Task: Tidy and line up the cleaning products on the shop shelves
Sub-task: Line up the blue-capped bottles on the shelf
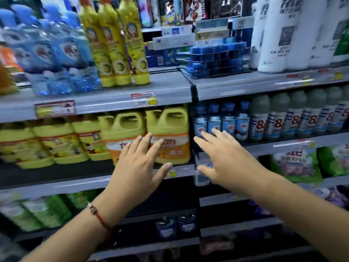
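Top shelf, L to R: blue bottles (pixel 62 53), three tall yellow bottles (pixel 117 44), stack of blue blister trays (pixel 215 61), white spray cans (pixel 277 35). All a bit blurred.

Mid shelf (pixel 56 186), left bay: row of squat yellow jugs (pixel 56 142), then two bigger yellow handled jugs. The right one, the yellow jug w/ orange label (pixel 170 137), sits at the bay's right end, upright, handle toward me.

My left hand (pixel 137 167): fingers straight and spread, holding nothing. Fingertips overlap the gap between the two handled jugs; can't tell if touching yet.

My right hand (pixel 224 159): also flat and spread, nothing in it, reaching toward the small blue-capped bottles (pixel 221 121) in the next bay. Past them, a row of grey-capped bottles (pixel 294 114).

Key relation: the orange-label jug lies straight ahead of the left hand, slightly to its right, long axis vertical. Left hand is nearer it; right hand sits across the shelf divider. My read: left squares up the jug, right nudges the blue-capped row into line.

Lower shelves: green packs (pixel 37 210), blurry.
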`<state>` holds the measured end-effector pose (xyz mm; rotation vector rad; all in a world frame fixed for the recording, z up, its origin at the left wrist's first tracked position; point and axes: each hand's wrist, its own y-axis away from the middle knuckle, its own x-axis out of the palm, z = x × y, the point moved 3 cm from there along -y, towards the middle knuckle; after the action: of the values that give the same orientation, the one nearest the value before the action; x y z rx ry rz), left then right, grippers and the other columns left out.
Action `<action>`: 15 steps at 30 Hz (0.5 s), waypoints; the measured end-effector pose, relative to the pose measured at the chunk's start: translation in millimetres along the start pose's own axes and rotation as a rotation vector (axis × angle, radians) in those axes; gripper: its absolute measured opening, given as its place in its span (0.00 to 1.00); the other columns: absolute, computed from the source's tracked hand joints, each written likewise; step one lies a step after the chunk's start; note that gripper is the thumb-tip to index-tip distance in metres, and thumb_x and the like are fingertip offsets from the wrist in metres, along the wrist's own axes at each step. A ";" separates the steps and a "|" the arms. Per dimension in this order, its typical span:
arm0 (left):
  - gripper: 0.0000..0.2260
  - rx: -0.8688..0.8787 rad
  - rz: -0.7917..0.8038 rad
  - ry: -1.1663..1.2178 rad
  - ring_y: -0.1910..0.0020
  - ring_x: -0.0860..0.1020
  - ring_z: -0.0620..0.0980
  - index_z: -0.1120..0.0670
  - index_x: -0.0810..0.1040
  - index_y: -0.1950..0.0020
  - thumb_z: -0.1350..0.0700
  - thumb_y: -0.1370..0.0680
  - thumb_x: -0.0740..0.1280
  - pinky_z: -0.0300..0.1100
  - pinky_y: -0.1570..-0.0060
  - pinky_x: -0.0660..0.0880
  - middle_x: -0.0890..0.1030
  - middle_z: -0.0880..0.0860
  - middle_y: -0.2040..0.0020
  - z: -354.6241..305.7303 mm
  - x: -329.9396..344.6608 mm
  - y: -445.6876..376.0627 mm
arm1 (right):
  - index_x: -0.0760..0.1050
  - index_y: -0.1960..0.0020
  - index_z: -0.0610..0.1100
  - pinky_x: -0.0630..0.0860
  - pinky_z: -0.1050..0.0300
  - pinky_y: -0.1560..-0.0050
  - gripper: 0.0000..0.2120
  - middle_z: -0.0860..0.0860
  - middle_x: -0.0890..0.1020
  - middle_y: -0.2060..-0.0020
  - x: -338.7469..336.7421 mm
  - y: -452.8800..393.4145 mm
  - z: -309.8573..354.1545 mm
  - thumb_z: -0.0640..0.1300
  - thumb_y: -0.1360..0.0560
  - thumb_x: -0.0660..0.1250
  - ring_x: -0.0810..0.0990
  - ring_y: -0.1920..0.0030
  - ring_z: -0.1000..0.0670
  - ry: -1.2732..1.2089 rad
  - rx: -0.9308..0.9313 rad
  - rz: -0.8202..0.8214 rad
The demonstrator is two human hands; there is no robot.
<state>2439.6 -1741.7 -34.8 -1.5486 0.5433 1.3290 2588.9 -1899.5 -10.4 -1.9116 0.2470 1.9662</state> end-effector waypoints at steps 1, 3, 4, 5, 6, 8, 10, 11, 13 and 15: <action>0.35 -0.020 -0.004 -0.012 0.24 0.66 0.60 0.49 0.66 0.22 0.31 0.22 0.47 0.57 0.27 0.64 0.66 0.57 0.22 21.5 -13.9 10.0 | 0.47 0.18 0.52 0.43 0.49 0.20 0.36 0.51 0.51 0.19 -10.1 -2.8 25.1 0.60 0.19 0.60 0.46 0.19 0.46 -0.010 -0.020 -0.015; 0.35 -0.055 -0.020 -0.036 0.24 0.64 0.60 0.49 0.66 0.22 0.31 0.22 0.47 0.57 0.26 0.62 0.65 0.57 0.21 62.0 -41.9 29.7 | 0.48 0.18 0.53 0.44 0.50 0.20 0.37 0.52 0.52 0.19 -27.7 -9.9 72.7 0.60 0.20 0.62 0.48 0.19 0.48 -0.037 -0.072 -0.048; 0.35 -0.065 -0.028 -0.063 0.23 0.64 0.60 0.49 0.65 0.22 0.31 0.22 0.47 0.56 0.26 0.61 0.64 0.57 0.21 81.1 -56.1 39.3 | 0.49 0.18 0.53 0.45 0.51 0.20 0.37 0.52 0.53 0.19 -36.1 -14.6 96.2 0.60 0.20 0.62 0.48 0.19 0.48 -0.050 -0.095 -0.056; 0.35 -0.072 -0.030 -0.087 0.23 0.63 0.60 0.49 0.65 0.21 0.31 0.22 0.47 0.56 0.25 0.61 0.63 0.57 0.21 97.2 -67.7 46.4 | 0.50 0.18 0.53 0.46 0.52 0.20 0.37 0.53 0.54 0.19 -44.3 -18.3 116.0 0.60 0.21 0.63 0.49 0.19 0.49 -0.067 -0.112 -0.062; 0.36 -0.086 -0.041 -0.109 0.23 0.63 0.59 0.49 0.64 0.21 0.30 0.23 0.46 0.55 0.25 0.61 0.63 0.57 0.21 117.9 -82.3 56.5 | 0.51 0.19 0.54 0.47 0.53 0.21 0.37 0.53 0.55 0.19 -53.9 -24.5 141.4 0.60 0.21 0.64 0.50 0.19 0.50 -0.089 -0.139 -0.075; 0.37 -0.120 -0.069 -0.124 0.25 0.65 0.59 0.50 0.66 0.23 0.30 0.24 0.46 0.55 0.26 0.63 0.66 0.57 0.22 156.3 -109.1 73.7 | 0.54 0.19 0.54 0.50 0.55 0.22 0.37 0.53 0.58 0.20 -71.0 -35.4 187.3 0.59 0.22 0.66 0.53 0.20 0.51 -0.134 -0.197 -0.107; 0.37 -0.140 -0.106 -0.133 0.28 0.69 0.59 0.51 0.69 0.24 0.30 0.24 0.47 0.54 0.29 0.67 0.70 0.58 0.25 188.3 -133.5 86.3 | 0.56 0.20 0.55 0.54 0.57 0.24 0.36 0.55 0.61 0.21 -86.0 -44.8 224.9 0.59 0.23 0.68 0.56 0.21 0.53 -0.182 -0.233 -0.126; 0.36 -0.158 -0.112 -0.143 0.27 0.69 0.59 0.50 0.68 0.23 0.30 0.24 0.47 0.52 0.30 0.66 0.69 0.58 0.25 205.8 -148.2 93.1 | 0.56 0.20 0.55 0.56 0.57 0.25 0.36 0.55 0.62 0.22 -94.4 -50.8 244.9 0.58 0.23 0.68 0.58 0.22 0.54 -0.216 -0.250 -0.135; 0.34 -0.207 -0.099 -0.139 0.24 0.64 0.55 0.48 0.62 0.21 0.30 0.21 0.50 0.50 0.27 0.62 0.64 0.55 0.21 240.2 -169.8 101.7 | 0.57 0.20 0.57 0.60 0.56 0.26 0.37 0.56 0.63 0.22 -107.4 -64.4 278.5 0.58 0.24 0.70 0.62 0.24 0.54 -0.284 -0.283 -0.156; 0.32 -0.237 -0.100 -0.140 0.22 0.61 0.52 0.47 0.60 0.20 0.33 0.20 0.54 0.48 0.26 0.60 0.62 0.53 0.20 271.4 -186.8 106.8 | 0.58 0.21 0.56 0.61 0.57 0.27 0.36 0.56 0.64 0.23 -121.2 -79.9 307.7 0.57 0.24 0.70 0.63 0.24 0.54 -0.309 -0.313 -0.170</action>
<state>2165.7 -1596.2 119.1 -1.6349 0.2236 1.4514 2336.4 -1726.3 137.9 -1.6981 -0.3147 2.2435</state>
